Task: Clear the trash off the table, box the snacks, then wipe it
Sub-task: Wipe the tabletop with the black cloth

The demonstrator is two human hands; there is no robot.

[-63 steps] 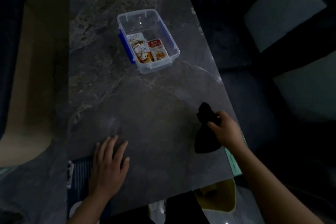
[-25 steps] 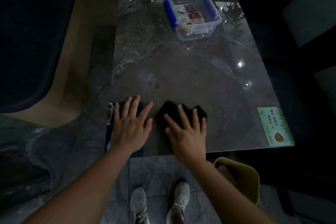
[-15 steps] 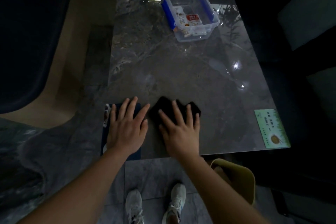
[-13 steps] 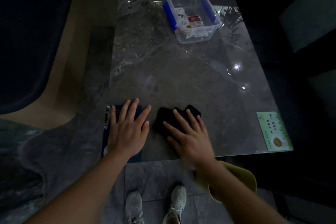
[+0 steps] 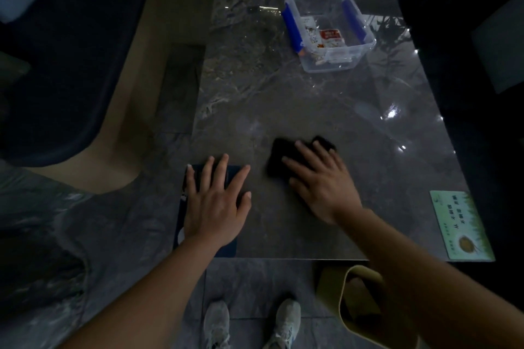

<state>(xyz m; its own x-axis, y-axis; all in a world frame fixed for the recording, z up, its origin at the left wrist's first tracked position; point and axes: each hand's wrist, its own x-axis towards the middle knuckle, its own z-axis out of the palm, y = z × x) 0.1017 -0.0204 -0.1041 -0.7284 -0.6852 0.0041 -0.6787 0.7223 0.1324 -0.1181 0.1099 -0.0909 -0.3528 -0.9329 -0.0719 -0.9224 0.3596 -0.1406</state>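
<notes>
A black cloth [image 5: 279,156] lies on the dark marble table [image 5: 297,105] near its front edge. My right hand [image 5: 320,181] presses flat on the cloth, fingers spread over it. My left hand [image 5: 215,201] rests flat, fingers apart, on a dark blue flat object [image 5: 232,246] at the table's front left corner. A clear plastic box [image 5: 327,27] with blue clips stands at the far side, with snack packets [image 5: 330,39] inside.
A green card [image 5: 459,224] lies at the table's front right corner. A yellow-green bin [image 5: 348,289] stands on the floor below the front edge, beside my shoes. A dark chair [image 5: 71,59] is at the left, dark seating at the right.
My right hand has slid the black cloth to the right and a little further from me, away from the left hand. My left hand has stayed flat on the blue object.
</notes>
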